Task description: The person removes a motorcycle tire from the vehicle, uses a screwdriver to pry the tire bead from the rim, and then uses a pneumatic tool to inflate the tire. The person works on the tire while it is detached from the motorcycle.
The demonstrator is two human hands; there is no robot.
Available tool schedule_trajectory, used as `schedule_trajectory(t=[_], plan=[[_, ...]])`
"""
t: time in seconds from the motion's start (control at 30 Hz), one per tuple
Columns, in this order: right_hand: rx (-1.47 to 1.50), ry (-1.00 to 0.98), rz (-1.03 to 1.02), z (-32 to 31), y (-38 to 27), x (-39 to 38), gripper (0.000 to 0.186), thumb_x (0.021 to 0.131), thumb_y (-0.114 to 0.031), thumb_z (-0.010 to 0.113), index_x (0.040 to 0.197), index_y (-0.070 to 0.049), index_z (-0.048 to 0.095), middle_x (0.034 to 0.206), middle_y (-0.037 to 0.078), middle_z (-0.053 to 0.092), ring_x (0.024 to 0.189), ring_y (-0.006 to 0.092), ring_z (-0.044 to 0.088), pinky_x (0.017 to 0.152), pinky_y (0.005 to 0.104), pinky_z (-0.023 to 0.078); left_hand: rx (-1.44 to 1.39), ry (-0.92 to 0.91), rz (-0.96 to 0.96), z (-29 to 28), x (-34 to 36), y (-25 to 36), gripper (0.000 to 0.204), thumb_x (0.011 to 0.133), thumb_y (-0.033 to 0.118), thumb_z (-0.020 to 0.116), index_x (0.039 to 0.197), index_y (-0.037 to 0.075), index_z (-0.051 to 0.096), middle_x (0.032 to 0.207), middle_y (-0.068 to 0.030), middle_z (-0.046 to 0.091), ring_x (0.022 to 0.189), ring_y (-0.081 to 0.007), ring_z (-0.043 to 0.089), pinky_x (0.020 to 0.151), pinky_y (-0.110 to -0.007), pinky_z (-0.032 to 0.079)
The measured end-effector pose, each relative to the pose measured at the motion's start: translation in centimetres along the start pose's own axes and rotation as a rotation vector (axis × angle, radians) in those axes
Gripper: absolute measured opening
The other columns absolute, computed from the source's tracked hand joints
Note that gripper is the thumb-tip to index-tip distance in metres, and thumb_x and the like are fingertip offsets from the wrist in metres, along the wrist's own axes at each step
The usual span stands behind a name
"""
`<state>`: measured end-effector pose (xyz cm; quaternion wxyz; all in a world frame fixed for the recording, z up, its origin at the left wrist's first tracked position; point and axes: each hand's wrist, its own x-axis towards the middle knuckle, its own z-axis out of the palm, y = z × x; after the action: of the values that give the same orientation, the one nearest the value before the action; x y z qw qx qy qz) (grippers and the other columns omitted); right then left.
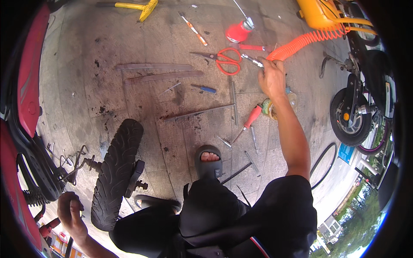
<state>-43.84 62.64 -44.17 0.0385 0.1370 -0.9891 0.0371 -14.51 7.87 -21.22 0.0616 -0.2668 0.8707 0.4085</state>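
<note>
My right hand (pixel 272 79) is closed on the end of a coiled orange air hose (pixel 303 43); its metal nozzle (pixel 252 61) sticks out to the left, beside red-handled scissors (pixel 229 63). At the lower left my left hand (pixel 72 215) has its fingers curled near the black treaded tyre (pixel 112 180) of a wheel. Something dark shows at its fingertips, too small to name. The wheel stands next to a red scooter (pixel 32 81), with bent cables and an axle end showing beside it.
On the paving lie a yellow hammer (pixel 145 9), a blue-handled screwdriver (pixel 208 89), a red-handled screwdriver (pixel 253 116), a T-shaped bar (pixel 202 112) and two flat strips (pixel 161 66). A red oil can (pixel 238 32) and a yellow air tank (pixel 316 15) stand farther off. Another scooter's wheel (pixel 350 116) is at right.
</note>
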Motion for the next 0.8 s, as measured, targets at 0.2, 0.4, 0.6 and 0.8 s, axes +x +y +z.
schedule_trajectory(t=[0.2,0.4,0.6,0.8], plan=[[0.186,-0.045,-0.2,-6.7,-4.5,-4.5,0.043,0.082,0.0,0.065,0.124,-0.001,0.064,0.119,0.014,0.064,0.107,0.0361,0.056,0.098,0.0459,0.043,-0.221,0.091,0.106,6.1,-5.5,12.1,0.047,0.093,0.052,0.066,0.089,0.005,0.057,0.081,-0.0064,0.052,0.069,-0.0118,0.047,0.064,-0.026,0.037],[0.327,-0.264,-0.379,-11.0,-8.3,-5.0,0.044,0.083,-0.002,0.067,0.127,-0.005,0.061,0.109,0.015,0.062,0.099,0.0356,0.062,0.087,0.0441,0.049,-0.046,-0.194,0.532,24.0,3.6,13.3,0.051,0.083,0.008,0.069,0.131,-0.001,0.055,0.109,-0.0228,0.064,0.1,-0.0415,0.064,0.087,-0.049,0.052],[0.326,-0.257,-0.538,-12.5,-8.3,-5.1,0.042,0.082,-0.016,0.075,0.121,-0.008,0.062,0.106,0.012,0.061,0.092,0.0334,0.066,0.078,0.0438,0.053,0.052,-0.405,0.588,31.3,6.7,11.9,0.034,0.087,0.009,0.068,0.119,0.003,0.059,0.11,-0.0236,0.066,0.097,-0.0451,0.064,0.08,-0.052,0.053],[0.336,-0.326,-0.625,-12.3,-8.9,-4.3,0.042,0.079,-0.031,0.079,0.113,-0.01,0.064,0.088,0.008,0.062,0.076,0.0319,0.067,0.063,0.044,0.053,0.004,-0.427,0.784,31.0,7.3,11.9,0.025,0.087,0.014,0.069,0.104,0.001,0.056,0.091,-0.0215,0.065,0.082,-0.0444,0.065,0.072,-0.053,0.053]])
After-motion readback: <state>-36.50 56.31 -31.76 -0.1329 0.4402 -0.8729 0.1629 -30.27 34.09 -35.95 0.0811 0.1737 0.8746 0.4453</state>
